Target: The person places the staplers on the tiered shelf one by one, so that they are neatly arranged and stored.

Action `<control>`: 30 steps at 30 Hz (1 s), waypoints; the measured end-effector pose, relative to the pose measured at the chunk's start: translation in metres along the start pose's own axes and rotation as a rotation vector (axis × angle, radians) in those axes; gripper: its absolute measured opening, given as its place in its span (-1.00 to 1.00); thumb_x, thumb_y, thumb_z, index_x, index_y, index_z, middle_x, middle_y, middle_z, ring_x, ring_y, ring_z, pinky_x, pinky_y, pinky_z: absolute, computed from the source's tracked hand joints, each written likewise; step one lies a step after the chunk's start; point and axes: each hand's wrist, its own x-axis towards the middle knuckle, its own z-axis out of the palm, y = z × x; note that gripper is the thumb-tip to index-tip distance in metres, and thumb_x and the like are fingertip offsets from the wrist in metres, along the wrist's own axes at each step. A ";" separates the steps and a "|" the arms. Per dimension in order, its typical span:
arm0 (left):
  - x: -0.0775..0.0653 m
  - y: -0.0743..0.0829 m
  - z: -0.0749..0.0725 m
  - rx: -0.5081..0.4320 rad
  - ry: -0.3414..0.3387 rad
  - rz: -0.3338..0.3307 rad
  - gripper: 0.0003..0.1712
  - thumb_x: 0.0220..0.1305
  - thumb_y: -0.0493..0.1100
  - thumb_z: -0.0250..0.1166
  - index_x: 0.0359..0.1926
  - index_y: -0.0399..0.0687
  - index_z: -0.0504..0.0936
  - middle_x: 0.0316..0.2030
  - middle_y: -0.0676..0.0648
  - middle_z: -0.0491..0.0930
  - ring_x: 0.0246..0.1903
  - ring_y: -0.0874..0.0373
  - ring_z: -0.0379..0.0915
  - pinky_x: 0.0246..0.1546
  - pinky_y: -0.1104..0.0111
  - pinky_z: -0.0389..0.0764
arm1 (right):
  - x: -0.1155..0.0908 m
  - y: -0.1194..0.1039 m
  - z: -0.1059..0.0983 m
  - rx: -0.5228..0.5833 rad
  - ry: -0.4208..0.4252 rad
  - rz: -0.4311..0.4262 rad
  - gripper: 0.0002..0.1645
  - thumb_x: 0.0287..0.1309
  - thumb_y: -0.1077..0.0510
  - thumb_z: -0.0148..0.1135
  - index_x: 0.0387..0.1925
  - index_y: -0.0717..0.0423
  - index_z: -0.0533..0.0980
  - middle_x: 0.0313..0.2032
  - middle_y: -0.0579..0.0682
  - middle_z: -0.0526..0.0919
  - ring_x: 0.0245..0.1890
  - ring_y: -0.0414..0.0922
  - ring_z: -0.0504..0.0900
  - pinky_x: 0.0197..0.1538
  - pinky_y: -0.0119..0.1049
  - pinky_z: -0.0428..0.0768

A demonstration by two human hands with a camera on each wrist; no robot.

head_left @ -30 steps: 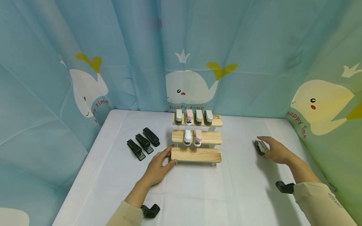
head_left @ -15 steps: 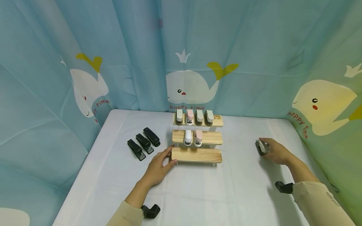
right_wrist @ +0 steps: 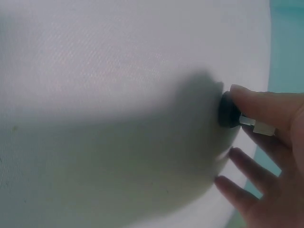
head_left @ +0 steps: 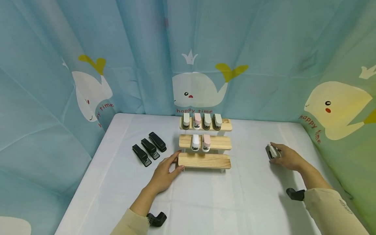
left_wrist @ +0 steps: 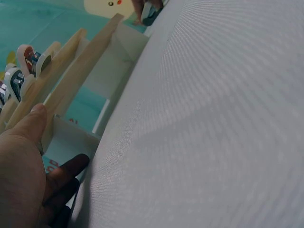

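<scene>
At the left end of a three-tier wooden stand (head_left: 204,161), my left hand (head_left: 163,174) grips the lowest shelf. In the left wrist view its thumb (left_wrist: 35,121) lies against the plank and its fingers are beside the white leg. Far to the right, my right hand (head_left: 289,158) pinches a small grey-white stapler (head_left: 273,152) with a dark base between thumb and fingers. The right wrist view has the stapler's dark end (right_wrist: 229,110) pointing away from the palm, with two other fingers spread apart from it.
Several mini staplers stand on the top shelf, among them a pink one (head_left: 197,121). A white stapler (head_left: 195,142) and another pink stapler (head_left: 206,143) share the middle shelf. Three black staplers (head_left: 150,148) lie left of the stand. A blue curtain (head_left: 141,65) hangs behind the table.
My right hand has shifted slightly right, its fingers and the pinched stapler turning a little, so more of the stapler shows. The left hand and the stand have stayed in place.
</scene>
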 end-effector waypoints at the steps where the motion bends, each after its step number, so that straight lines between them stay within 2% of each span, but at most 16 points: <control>1: 0.000 0.000 0.000 0.000 0.001 0.001 -0.23 0.42 0.37 0.20 0.57 0.60 0.19 0.22 0.06 0.63 0.38 -0.08 0.40 0.41 -0.19 0.34 | 0.000 0.000 0.000 0.005 -0.002 0.003 0.07 0.15 0.11 0.52 0.49 0.49 0.15 0.27 0.72 0.31 0.00 0.32 0.54 -0.07 0.03 0.52; 4: 0.000 0.000 0.000 0.002 0.001 0.003 -0.23 0.42 0.38 0.20 0.56 0.63 0.18 0.22 0.07 0.63 0.38 -0.07 0.40 0.41 -0.19 0.33 | -0.001 -0.001 -0.001 0.017 -0.009 0.009 0.07 0.17 0.10 0.50 0.49 0.49 0.14 0.29 0.71 0.30 -0.01 0.28 0.54 -0.07 -0.01 0.52; 7: 0.000 0.000 0.000 0.000 -0.003 0.000 -0.23 0.42 0.39 0.20 0.56 0.62 0.18 0.23 0.07 0.62 0.39 -0.07 0.39 0.41 -0.19 0.33 | -0.001 0.000 -0.002 0.024 -0.019 0.007 0.05 0.20 0.10 0.47 0.50 0.49 0.13 0.30 0.70 0.30 -0.05 0.22 0.54 -0.11 -0.13 0.49; 10: 0.000 0.000 -0.001 -0.003 -0.007 -0.003 -0.22 0.42 0.39 0.19 0.57 0.59 0.18 0.24 0.07 0.62 0.39 -0.07 0.39 0.42 -0.20 0.32 | -0.001 0.000 -0.002 0.026 -0.027 0.007 0.03 0.24 0.08 0.44 0.50 0.49 0.12 0.31 0.70 0.29 -0.04 0.22 0.54 -0.10 -0.15 0.49; 16: 0.000 0.001 -0.001 0.002 -0.007 -0.002 -0.23 0.43 0.37 0.20 0.57 0.58 0.18 0.24 0.06 0.62 0.39 -0.06 0.39 0.42 -0.18 0.33 | -0.002 0.001 -0.003 0.023 -0.018 0.005 -0.01 0.26 0.06 0.43 0.49 0.48 0.16 0.29 0.72 0.29 0.03 0.35 0.55 -0.05 0.07 0.53; 20: 0.000 0.001 -0.001 0.002 -0.009 0.005 -0.23 0.44 0.34 0.21 0.58 0.55 0.19 0.24 0.06 0.63 0.39 -0.05 0.39 0.43 -0.17 0.32 | -0.003 0.000 -0.003 0.034 0.003 0.008 -0.03 0.24 0.05 0.46 0.45 0.48 0.22 0.26 0.70 0.35 0.05 0.39 0.54 -0.04 0.11 0.52; 25: 0.000 0.001 -0.001 0.001 -0.008 0.003 -0.21 0.43 0.35 0.21 0.59 0.48 0.20 0.23 0.05 0.63 0.39 -0.07 0.39 0.42 -0.19 0.32 | -0.006 -0.001 0.000 0.058 0.035 0.006 -0.05 0.21 0.05 0.49 0.40 0.50 0.25 0.24 0.70 0.37 0.19 0.55 0.43 0.09 0.32 0.49; 30: 0.000 0.000 -0.001 -0.002 -0.009 0.001 -0.20 0.42 0.37 0.20 0.59 0.50 0.20 0.23 0.07 0.63 0.39 -0.07 0.39 0.43 -0.18 0.32 | -0.008 0.000 0.004 0.072 0.067 0.021 -0.07 0.22 0.01 0.49 0.40 0.44 0.27 0.24 0.66 0.40 0.21 0.52 0.42 0.11 0.32 0.47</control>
